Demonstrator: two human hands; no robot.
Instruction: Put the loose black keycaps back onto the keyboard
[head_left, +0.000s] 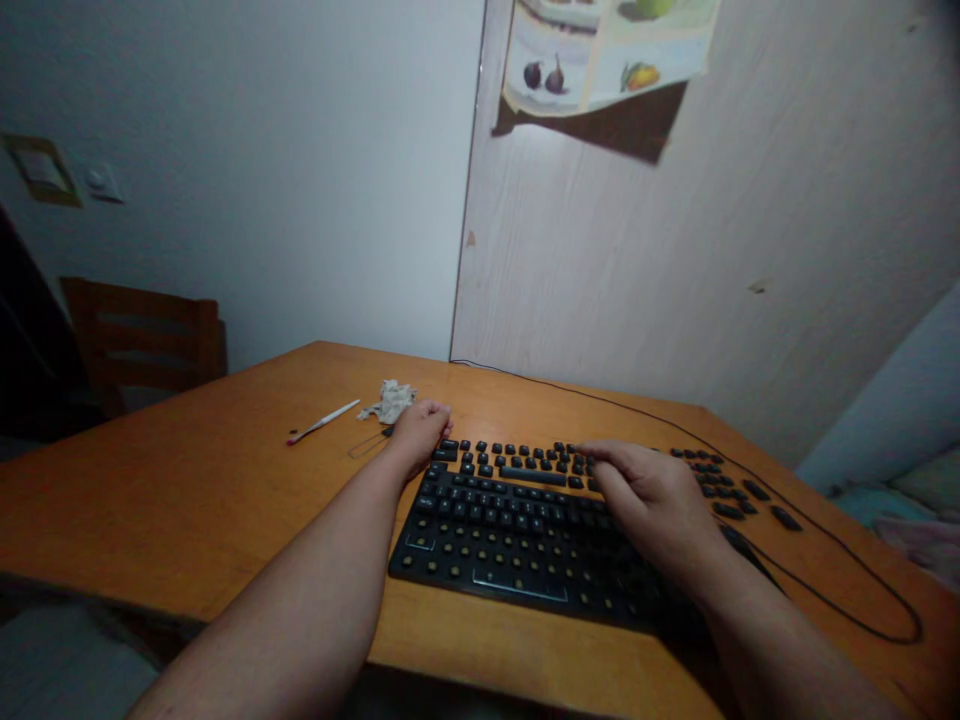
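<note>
A black keyboard [517,520] lies on the wooden table [187,500], turned so its far edge faces the wall. My left hand [420,430] rests at the keyboard's far left corner, fingers curled closed against the edge. My right hand [649,495] lies on the keys right of the middle, fingers stretched toward the far rows and pressed together over some keys. What, if anything, either hand pinches is hidden.
A crumpled tissue [390,400], a thin white stick with a dark tip [322,422] and a small wire loop [369,446] lie left of the keyboard. The black cable [847,585] loops along the right side. A wooden chair [142,340] stands at the left.
</note>
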